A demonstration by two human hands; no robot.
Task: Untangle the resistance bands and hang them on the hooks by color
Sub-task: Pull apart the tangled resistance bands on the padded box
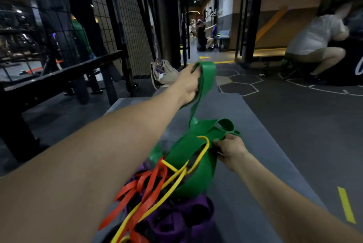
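A tangle of resistance bands lies on a grey bench pad (261, 144) in front of me. A wide green band (193, 166) tops the pile, with a thin yellow band (177, 179) looped through it. Orange bands (143, 187) and purple bands (176, 221) lie beneath, nearer to me. My left hand (189, 83) is stretched forward and raised, gripping one end loop of the green band. My right hand (229, 149) pinches another fold of the green band at the pile's right side. No hooks are in view.
A black wire-mesh rack (121, 22) and a dark bar (64, 74) stand to the left. A beige bag (165, 75) sits on the floor beyond the pad. A person in a white shirt (314, 36) crouches at the far right; others are down the corridor.
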